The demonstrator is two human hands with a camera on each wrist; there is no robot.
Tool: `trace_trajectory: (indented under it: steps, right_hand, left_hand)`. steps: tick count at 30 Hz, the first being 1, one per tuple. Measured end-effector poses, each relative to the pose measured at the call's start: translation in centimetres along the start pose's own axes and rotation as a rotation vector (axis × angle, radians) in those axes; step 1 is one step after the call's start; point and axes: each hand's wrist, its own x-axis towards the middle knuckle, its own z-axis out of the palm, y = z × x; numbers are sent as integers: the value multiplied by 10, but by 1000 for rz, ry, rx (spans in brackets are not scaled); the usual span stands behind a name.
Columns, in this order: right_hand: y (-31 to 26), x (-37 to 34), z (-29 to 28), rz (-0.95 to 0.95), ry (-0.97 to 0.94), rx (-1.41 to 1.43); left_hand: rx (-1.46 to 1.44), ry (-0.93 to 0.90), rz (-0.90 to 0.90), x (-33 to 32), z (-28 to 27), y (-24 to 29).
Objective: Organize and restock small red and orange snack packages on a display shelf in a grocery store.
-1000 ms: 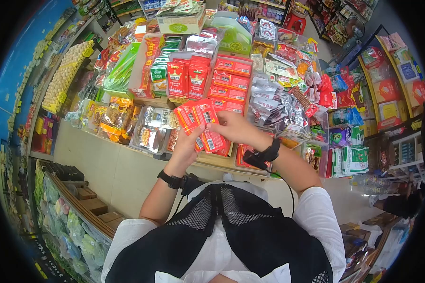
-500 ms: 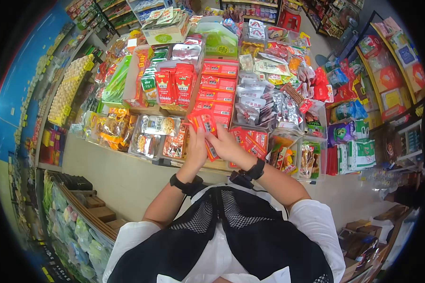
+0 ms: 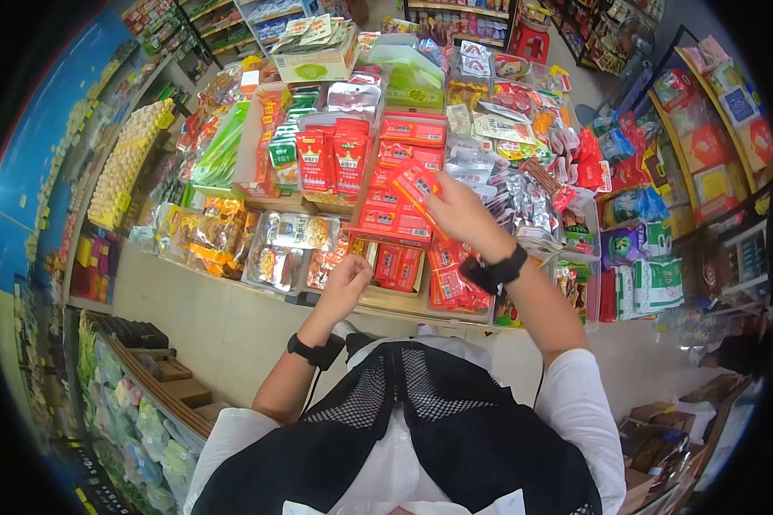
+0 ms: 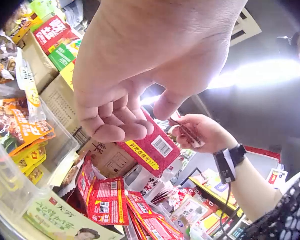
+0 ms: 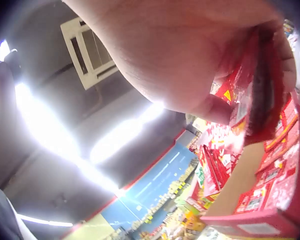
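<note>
My right hand (image 3: pixel 464 210) pinches a few flat red packets (image 3: pixel 415 190) above a red display box (image 3: pixel 388 239). More red packets of the same look lie in rows inside that box. In the right wrist view the held packets (image 5: pixel 266 100) are seen edge-on between thumb and fingers, over the box's wall (image 5: pixel 255 225). My left hand (image 3: pixel 345 281) hovers near the front edge of the display, its fingers loosely curled and holding nothing. In the left wrist view the hand (image 4: pixel 155 60) overlaps the barcoded end of the red box (image 4: pixel 155 152).
Loose red packets (image 3: pixel 457 279) fill a clear bin at the front. Left of the red box stand red pouches with a crown print (image 3: pixel 333 159); silver packets (image 3: pixel 524 206) lie to its right. A clear tub of snacks (image 3: pixel 282 245) sits front left, and shelves surround the display.
Both hands were together on the red packets. Now the left hand has let go and drawn back left, while the right hand has carried packets up and right over the red box.
</note>
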Motion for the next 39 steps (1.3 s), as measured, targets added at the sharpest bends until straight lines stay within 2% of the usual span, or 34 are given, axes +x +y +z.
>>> trace_trajectory:
  steps: [1,2,4,6,8,10,13,14,16,18,20,23,30,32,36,38,39]
  right_hand:
    - [4,14,0,-7,-66,-199]
    - [11,28,4,-7,-70,-203]
    - [24,55,19,-119,-170,-390]
    - [25,76,28,-121,-228,-410]
    - [20,91,36,-24,-476,-466]
    - [17,100,42,-20,-530,-475]
    - [5,102,47,-30,-621,-659]
    - [9,98,53,-34,-630,-662]
    - [21,93,61,-263,-206,-706]
    - [2,89,54,-293,-212,-725]
    - [-11,92,50,-92,-557,-782]
    - [-1,92,50,-182,-632,-786]
    - [8,74,55,-298,-459,-779]
    - [6,67,51,-375,-282,-689]
    - [10,73,54,-448,-293,-682]
    - [30,67,61,-331,-441,-651]
    - [21,68,60,-291,-466,-651]
  left_hand:
    - [-41,-37,-37,-3,-5,-7]
    - [-83,-73,-74,-7,-8,-12]
    - [-85,-60,-99,-16,-10,-12]
    - [-85,-46,-125,-25,-12,-15]
    - [-171,-14,-140,-34,-12,-20]
    - [-185,23,-144,-43,-13,-29]
    - [-234,39,-189,-58,-13,-39]
    - [-240,46,-191,-62,-14,-44]
    - [-221,39,-244,-66,-18,-53]
    - [-199,47,-239,-67,-22,-55]
    - [-176,55,-232,-65,-28,-56]
    - [-125,50,-218,-57,-34,-52]
    - [-120,15,-159,-46,-28,-30]
    - [-98,0,-159,-44,-26,-24]
    - [-82,4,-199,-44,-21,-22]
    - [-72,-70,-156,-42,-17,-27]
    - [-53,-69,-146,-39,-17,-20]
